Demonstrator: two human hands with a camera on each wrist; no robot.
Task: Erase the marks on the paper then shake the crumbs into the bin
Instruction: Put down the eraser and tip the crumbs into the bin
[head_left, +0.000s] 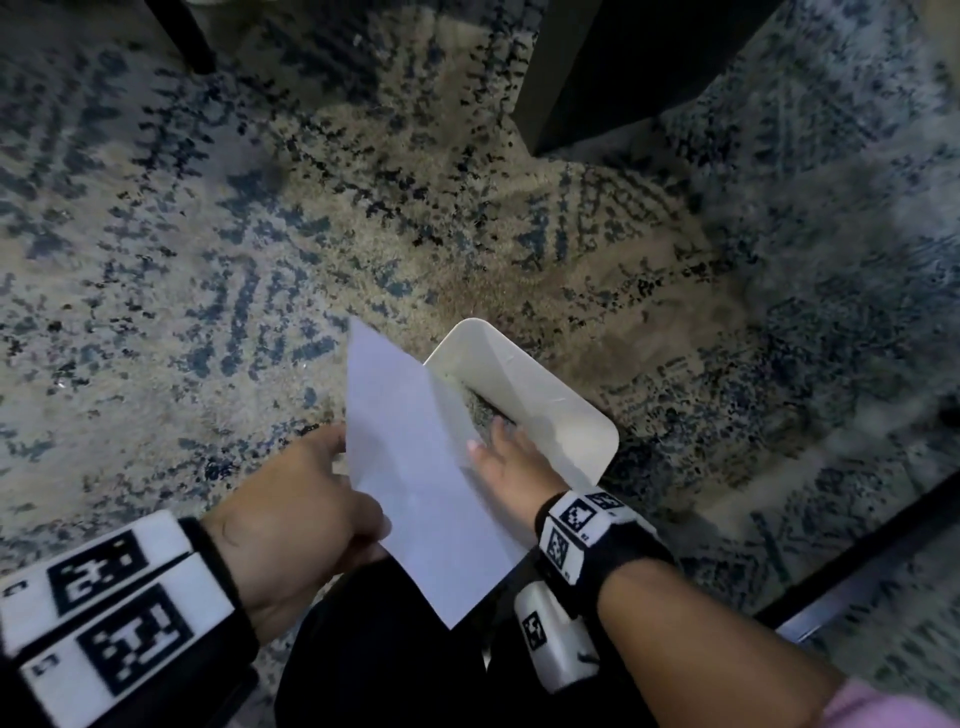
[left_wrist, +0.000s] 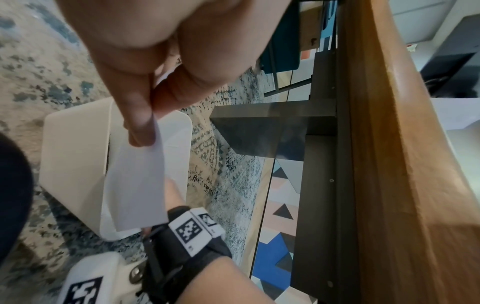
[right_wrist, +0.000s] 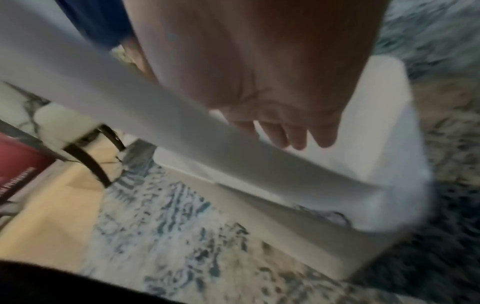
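Paper held tilted over bin, left hand pinching, right hand flat against sheet.

Head view: paper (head_left: 415, 457) is white, tilted, its right edge dipping into the white bin (head_left: 561, 410), which stands on a blue-beige rug (head_left: 208, 234). Left hand (head_left: 301, 499) grips the sheet's left edge. Right hand (head_left: 511, 467) lies at the right edge over the bin mouth, fingers straight; dark debris visible at the bin bottom.
Left wrist view: left hand (left_wrist: 155, 67) pinches the paper (left_wrist: 140, 185) between thumb and fingers, above the bin (left_wrist: 75, 148); a wooden surface (left_wrist: 389, 164) runs along the right.
Right wrist view (blurred): right hand (right_wrist: 272, 92) has fingers extended and together, touching the paper (right_wrist: 182, 127) over the bin (right_wrist: 384, 127).
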